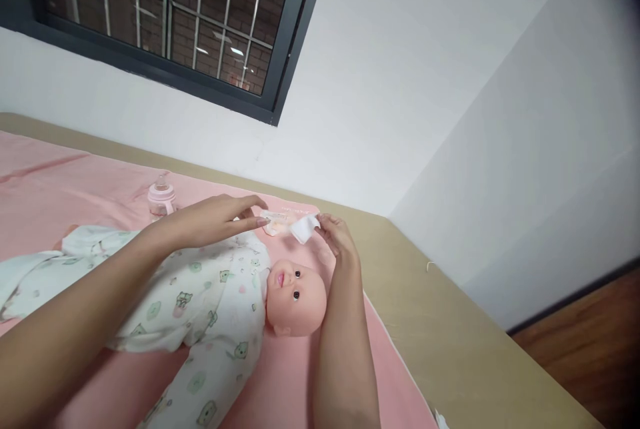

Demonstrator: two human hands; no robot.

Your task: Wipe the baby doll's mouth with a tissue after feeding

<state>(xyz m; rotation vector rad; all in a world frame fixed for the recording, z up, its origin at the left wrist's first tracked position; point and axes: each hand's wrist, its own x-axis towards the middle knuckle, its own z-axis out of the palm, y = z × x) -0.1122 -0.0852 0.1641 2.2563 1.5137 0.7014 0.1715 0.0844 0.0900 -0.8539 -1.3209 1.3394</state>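
A baby doll (295, 295) in a white printed suit lies on a pink sheet (60, 182), head toward the right. Beyond its head lies a pale wipes pack (277, 221). My left hand (220, 219) reaches over the doll, fingers stretched, fingertips pressing the pack's near end. My right hand (337, 239) pinches the lifted white flap or wipe (305, 229) at the pack's right end.
A pink baby bottle (161, 199) stands on the sheet behind the doll's body. The beige mattress (440, 322) extends right of the sheet to its edge, with wood floor (590, 349) below. White walls and a barred window (165, 9) lie behind.
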